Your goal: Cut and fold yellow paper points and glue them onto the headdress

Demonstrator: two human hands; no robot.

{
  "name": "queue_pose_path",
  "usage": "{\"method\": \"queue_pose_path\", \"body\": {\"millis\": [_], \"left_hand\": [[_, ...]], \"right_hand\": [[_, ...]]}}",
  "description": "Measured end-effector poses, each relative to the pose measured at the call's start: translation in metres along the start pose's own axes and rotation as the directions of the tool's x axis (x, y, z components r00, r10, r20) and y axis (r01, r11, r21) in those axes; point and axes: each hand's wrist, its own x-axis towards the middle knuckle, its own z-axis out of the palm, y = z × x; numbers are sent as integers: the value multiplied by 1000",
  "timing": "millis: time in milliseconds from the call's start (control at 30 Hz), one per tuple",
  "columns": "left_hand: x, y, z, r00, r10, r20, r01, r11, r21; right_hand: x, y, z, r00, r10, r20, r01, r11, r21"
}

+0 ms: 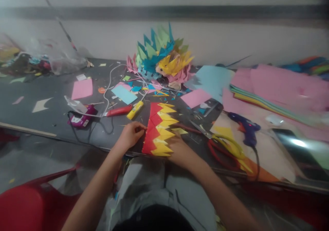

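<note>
A red and yellow folded-paper piece [154,130] with zigzag yellow points along its right side sits at the table's front edge. At its left border my left hand [132,134] is closed in a pinch, thumb and finger together on the red edge. My right hand [178,147] grips the piece from the right, its fingers mostly hidden behind the yellow points. Just beyond my left hand lie a yellow tube-shaped thing [135,110] and a red-handled tool [119,111]. Scissors [227,145] with red and yellow handles rest right of my right hand.
A multicoloured spiky paper model [159,54] stands by the wall. On the right are a blue glue gun [245,126], a phone [300,152] and pink sheets [280,87]. A purple device [81,118] with cables sits left; paper scraps are scattered. A red chair [23,203] stands lower left.
</note>
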Motion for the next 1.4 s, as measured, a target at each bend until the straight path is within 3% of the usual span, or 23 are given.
{"method": "queue_pose_path", "body": {"millis": [267, 500, 667, 767, 900, 1000, 1133, 1233, 1300, 1333, 1400], "left_hand": [[-9, -6, 8, 978, 189, -90, -188, 982, 16], [-9, -8, 10, 956, 42, -289, -60, 997, -54], [-10, -14, 10, 934, -87, -345, -38, 940, -339], [-9, -19, 12, 930, -136, -342, -49, 876, -479], [-12, -20, 11, 936, -216, -279, 52, 867, -496], [-14, -16, 10, 931, -214, -296, 59, 887, -458], [-17, -12, 8, 941, -91, -326, -43, 923, -383], [-18, -12, 7, 939, -3, -345, -105, 950, -295], [-17, -12, 7, 942, 16, -335, -97, 969, -229], [-17, -12, 8, 947, 13, -322, -82, 976, -201], [-15, -11, 8, 959, -10, -283, -38, 986, -165]], "right_hand": [[1, 0, -3, 1000, 4, 4, -4, 1000, 17], [1, 2, 2, 999, -5, -38, 7, 998, 70], [3, 4, 2, 994, -44, -99, 50, 997, 60], [3, 6, 2, 993, -58, -101, 64, 997, 54], [1, 8, 1, 990, -83, -113, 86, 996, 28], [-3, 10, 2, 988, -120, -92, 121, 993, 3], [-6, 15, 5, 977, -138, -160, 140, 990, 3], [-5, 16, 4, 960, -13, -281, 50, 991, 124], [-2, 14, 1, 921, 181, -344, -62, 942, 329], [0, 13, -2, 885, 310, -348, -113, 867, 485], [6, 8, -7, 797, 539, -273, -147, 612, 777]]}}
